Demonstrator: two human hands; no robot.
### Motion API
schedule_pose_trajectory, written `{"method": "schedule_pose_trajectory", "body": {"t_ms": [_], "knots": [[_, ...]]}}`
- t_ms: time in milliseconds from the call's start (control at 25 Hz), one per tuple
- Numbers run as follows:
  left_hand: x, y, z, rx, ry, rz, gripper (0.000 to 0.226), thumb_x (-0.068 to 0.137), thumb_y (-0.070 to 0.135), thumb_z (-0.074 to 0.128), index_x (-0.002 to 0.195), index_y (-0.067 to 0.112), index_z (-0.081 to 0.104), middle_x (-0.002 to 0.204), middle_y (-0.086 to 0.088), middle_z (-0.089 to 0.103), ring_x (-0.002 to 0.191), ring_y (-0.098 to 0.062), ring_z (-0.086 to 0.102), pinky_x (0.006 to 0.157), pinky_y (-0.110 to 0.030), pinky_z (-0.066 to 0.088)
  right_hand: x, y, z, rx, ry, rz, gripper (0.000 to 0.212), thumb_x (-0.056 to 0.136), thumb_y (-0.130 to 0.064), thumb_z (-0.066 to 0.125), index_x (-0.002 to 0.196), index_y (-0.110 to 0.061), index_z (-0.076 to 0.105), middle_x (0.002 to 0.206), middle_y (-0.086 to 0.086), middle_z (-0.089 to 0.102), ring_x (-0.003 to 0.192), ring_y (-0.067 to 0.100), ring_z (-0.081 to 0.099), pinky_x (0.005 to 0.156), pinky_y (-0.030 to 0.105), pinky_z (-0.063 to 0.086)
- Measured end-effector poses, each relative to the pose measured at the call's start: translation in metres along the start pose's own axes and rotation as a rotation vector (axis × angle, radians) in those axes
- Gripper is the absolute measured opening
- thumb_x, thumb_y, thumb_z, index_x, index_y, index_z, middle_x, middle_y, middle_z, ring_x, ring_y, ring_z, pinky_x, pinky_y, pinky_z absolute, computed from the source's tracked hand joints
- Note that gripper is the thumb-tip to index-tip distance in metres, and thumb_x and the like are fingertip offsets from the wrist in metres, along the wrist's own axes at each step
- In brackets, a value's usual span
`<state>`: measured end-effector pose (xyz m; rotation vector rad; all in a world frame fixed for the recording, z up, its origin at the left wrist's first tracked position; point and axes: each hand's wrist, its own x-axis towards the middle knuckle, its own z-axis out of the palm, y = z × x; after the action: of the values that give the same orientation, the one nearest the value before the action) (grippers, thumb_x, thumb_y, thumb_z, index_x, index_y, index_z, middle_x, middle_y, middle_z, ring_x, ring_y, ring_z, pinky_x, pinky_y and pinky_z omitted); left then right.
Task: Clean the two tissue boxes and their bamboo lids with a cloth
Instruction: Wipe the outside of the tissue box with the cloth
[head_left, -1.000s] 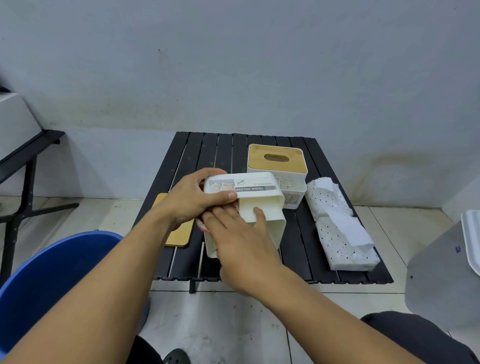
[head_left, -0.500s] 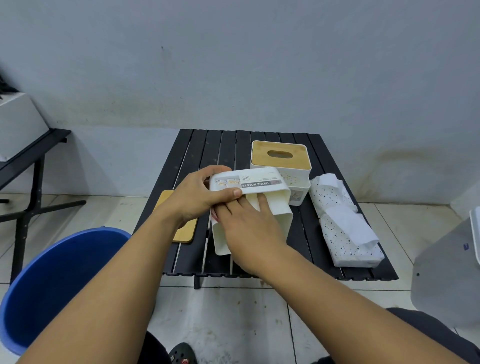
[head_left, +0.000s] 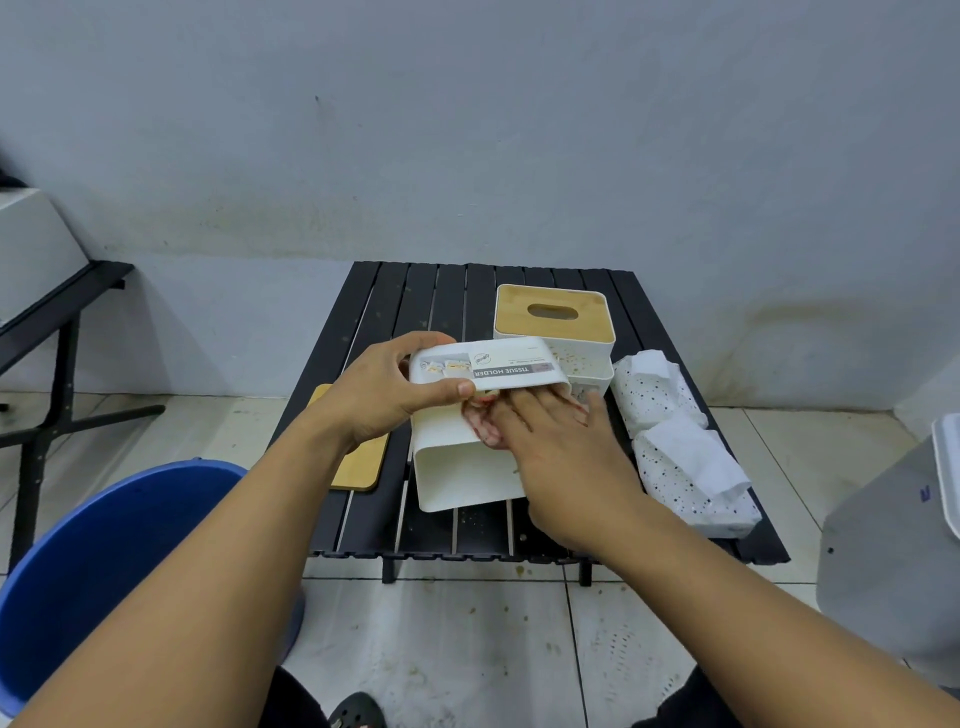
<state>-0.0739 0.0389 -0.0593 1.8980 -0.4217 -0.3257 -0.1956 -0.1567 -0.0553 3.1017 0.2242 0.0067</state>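
Fingers (head_left: 441, 389) of the left hand (head_left: 379, 400) are gripping the open tissue box (head_left: 467, 467) over the desk (head_left: 415, 296). Behind this box the lidded tissue box (head_left: 576, 356) is standing, and left of it the loose bamboo lid (head_left: 361, 467) is lying. Inside it the right hand (head_left: 566, 467) is pressing a cloth (head_left: 480, 423), flat-fingered.

Smooth white plastic box (head_left: 467, 467), matt bamboo lid (head_left: 519, 325).
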Motion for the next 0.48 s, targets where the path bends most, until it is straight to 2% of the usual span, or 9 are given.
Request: {"method": "schedule_pose_trajectory", "body": {"t_ms": [120, 200, 320, 400, 480], "knots": [[-0.002, -0.002, -0.002, 0.012, 0.013, 0.001, 0.053, 0.070, 0.045, 0.092, 0.118, 0.042, 0.068, 0.110, 0.013, 0.076, 0.104, -0.011, 0.071, 0.094, -0.044, 0.060, 0.023, -0.007, -0.001, -0.019, -0.013, 0.017, 0.072, 0.088, -0.013, 0.060, 0.151, -0.024, 0.028, 0.157, 0.000, 0.024, 0.148, 0.028, 0.017, 0.112, 0.071, 0.020], [-0.002, -0.003, -0.003, 0.021, 0.026, 0.006, 0.056, 0.069, 0.047, 0.093, 0.119, 0.042, 0.068, 0.110, 0.014, 0.076, 0.105, -0.011, 0.070, 0.094, -0.045, 0.060, 0.027, -0.011, 0.000, -0.025, -0.009, 0.073, 0.067, 0.091, -0.010, 0.056, 0.151, -0.024, 0.030, 0.158, 0.003, 0.024, 0.149, 0.029, 0.016, 0.111, 0.074, 0.020], [-0.001, 0.000, 0.000, 0.024, 0.043, 0.005, 0.058, 0.070, 0.045, 0.092, 0.123, 0.038, 0.068, 0.109, 0.014, 0.075, 0.104, -0.011, 0.070, 0.093, -0.041, 0.060, 0.024, -0.022, 0.002, -0.099, 0.019, 0.173, 0.059, 0.095, -0.009, 0.045, 0.153, -0.014, 0.030, 0.157, 0.016, 0.027, 0.149, 0.036, 0.019, 0.110, 0.078, 0.016], [-0.003, 0.001, 0.001, 0.030, 0.050, 0.006, 0.069, 0.067, 0.050, 0.090, 0.130, 0.037, 0.065, 0.111, 0.015, 0.075, 0.105, -0.008, 0.069, 0.093, -0.038, 0.060, 0.018, -0.031, -0.001, -0.115, 0.006, 0.202, 0.058, 0.098, -0.009, 0.039, 0.154, -0.005, 0.027, 0.156, 0.023, 0.028, 0.148, 0.040, 0.021, 0.110, 0.074, 0.023], [-0.005, 0.001, 0.002, 0.039, 0.047, 0.001, 0.085, 0.063, 0.056, 0.086, 0.141, 0.037, 0.058, 0.121, 0.016, 0.071, 0.110, -0.005, 0.066, 0.095, -0.032, 0.057, 0.008, -0.031, -0.007, -0.055, 0.021, 0.203, 0.056, 0.097, -0.009, 0.040, 0.152, -0.004, 0.030, 0.152, 0.022, 0.035, 0.146, 0.040, 0.030, 0.103, 0.057, 0.041]]}}
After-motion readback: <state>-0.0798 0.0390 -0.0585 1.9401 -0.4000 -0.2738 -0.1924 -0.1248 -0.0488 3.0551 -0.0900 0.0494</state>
